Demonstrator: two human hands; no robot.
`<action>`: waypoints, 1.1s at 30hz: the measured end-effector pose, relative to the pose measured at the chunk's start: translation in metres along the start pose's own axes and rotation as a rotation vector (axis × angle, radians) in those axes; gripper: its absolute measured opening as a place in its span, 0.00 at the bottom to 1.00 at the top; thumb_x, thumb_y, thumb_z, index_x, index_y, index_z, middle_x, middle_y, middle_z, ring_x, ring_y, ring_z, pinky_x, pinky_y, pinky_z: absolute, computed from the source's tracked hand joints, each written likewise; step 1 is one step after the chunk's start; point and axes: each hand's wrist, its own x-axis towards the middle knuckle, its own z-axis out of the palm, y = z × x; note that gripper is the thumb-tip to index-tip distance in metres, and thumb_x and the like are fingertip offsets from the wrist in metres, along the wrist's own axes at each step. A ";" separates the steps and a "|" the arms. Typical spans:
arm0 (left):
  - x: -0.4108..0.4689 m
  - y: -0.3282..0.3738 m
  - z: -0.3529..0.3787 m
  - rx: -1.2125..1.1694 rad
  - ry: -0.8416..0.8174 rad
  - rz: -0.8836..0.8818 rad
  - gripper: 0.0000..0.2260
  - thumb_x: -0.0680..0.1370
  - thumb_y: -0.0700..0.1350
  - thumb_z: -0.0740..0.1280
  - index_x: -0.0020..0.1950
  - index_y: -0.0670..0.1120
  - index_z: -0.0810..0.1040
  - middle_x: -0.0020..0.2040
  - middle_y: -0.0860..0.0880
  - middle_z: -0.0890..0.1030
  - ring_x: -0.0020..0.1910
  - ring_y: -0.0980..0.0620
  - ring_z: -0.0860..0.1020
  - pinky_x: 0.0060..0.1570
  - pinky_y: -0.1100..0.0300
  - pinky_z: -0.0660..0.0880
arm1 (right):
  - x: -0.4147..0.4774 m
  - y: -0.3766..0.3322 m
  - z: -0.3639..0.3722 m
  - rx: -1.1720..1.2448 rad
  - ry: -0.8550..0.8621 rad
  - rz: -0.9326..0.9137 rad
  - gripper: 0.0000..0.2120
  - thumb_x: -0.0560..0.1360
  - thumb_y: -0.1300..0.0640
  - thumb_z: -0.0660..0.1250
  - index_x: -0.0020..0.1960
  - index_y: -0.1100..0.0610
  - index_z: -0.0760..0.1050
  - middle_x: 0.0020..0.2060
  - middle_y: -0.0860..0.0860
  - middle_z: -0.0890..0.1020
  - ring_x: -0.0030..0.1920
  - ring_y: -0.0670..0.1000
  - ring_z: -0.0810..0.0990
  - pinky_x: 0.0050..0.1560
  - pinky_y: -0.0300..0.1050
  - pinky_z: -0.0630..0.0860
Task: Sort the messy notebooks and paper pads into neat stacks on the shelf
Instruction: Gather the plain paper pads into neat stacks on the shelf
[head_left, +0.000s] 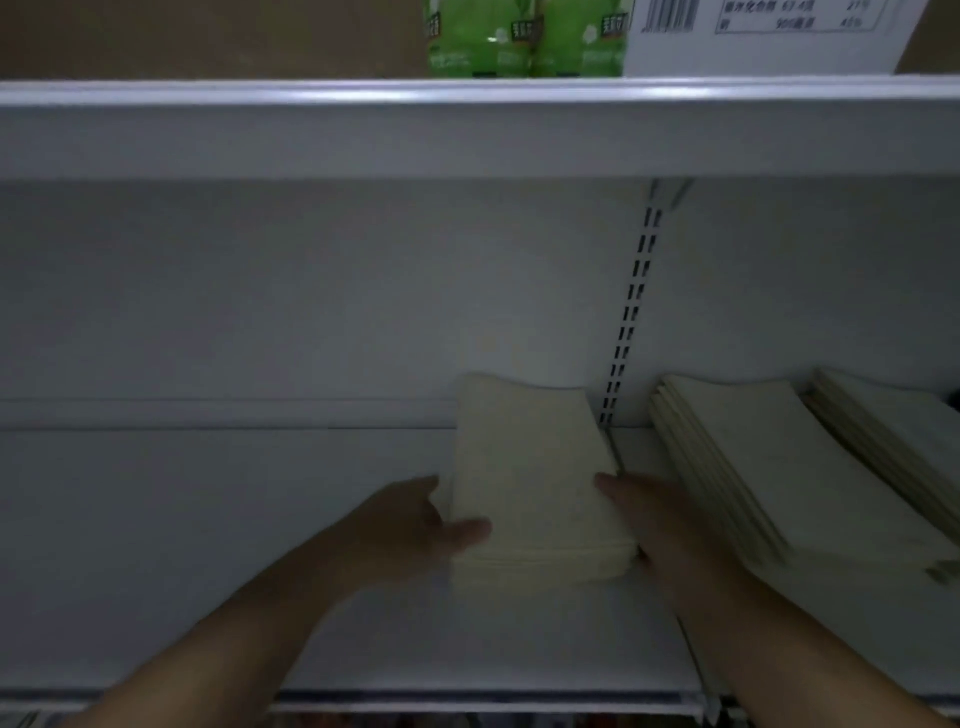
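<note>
White metal shelf (208, 545), lower level, w/ a slotted upright at the back wall. Three piles of cream paper pads on it: middle stack (530, 467) approx. square-edged; second stack (753, 457) just right of it, edges stepped; third stack (893, 415) beside that, far right. Upper shelf (311, 130) carries green packs (519, 36) and a white box (753, 47) w/ barcode.

A stack of paper pads (530, 467) lies on the shelf (208, 545) between the fingers (467, 530) of the left hand (405, 525) and those of the right hand (665, 525). Right of the right fingers lie two more stacks (769, 457) side by side. Above the fingers, an upper shelf (467, 130) carries packages (519, 36) left of a box (769, 31).
</note>
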 end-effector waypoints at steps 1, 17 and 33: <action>-0.006 -0.003 0.010 0.069 -0.064 0.054 0.34 0.70 0.63 0.69 0.73 0.53 0.65 0.61 0.55 0.78 0.58 0.55 0.76 0.56 0.64 0.71 | 0.000 -0.003 0.000 -0.047 -0.007 -0.032 0.08 0.76 0.56 0.66 0.39 0.54 0.76 0.35 0.50 0.77 0.35 0.50 0.75 0.35 0.38 0.68; -0.012 -0.007 0.034 0.344 0.095 0.046 0.09 0.74 0.56 0.68 0.43 0.51 0.79 0.45 0.51 0.80 0.50 0.53 0.79 0.45 0.62 0.70 | -0.018 0.015 0.005 0.026 -0.145 -0.223 0.13 0.75 0.65 0.63 0.54 0.50 0.78 0.46 0.48 0.83 0.47 0.51 0.81 0.43 0.41 0.74; 0.010 -0.009 0.031 -0.945 0.184 -0.191 0.20 0.81 0.47 0.60 0.71 0.42 0.69 0.66 0.42 0.74 0.60 0.44 0.75 0.61 0.51 0.71 | -0.040 0.008 0.005 0.101 -0.173 -0.157 0.11 0.79 0.60 0.62 0.54 0.44 0.74 0.42 0.37 0.80 0.35 0.33 0.81 0.32 0.28 0.74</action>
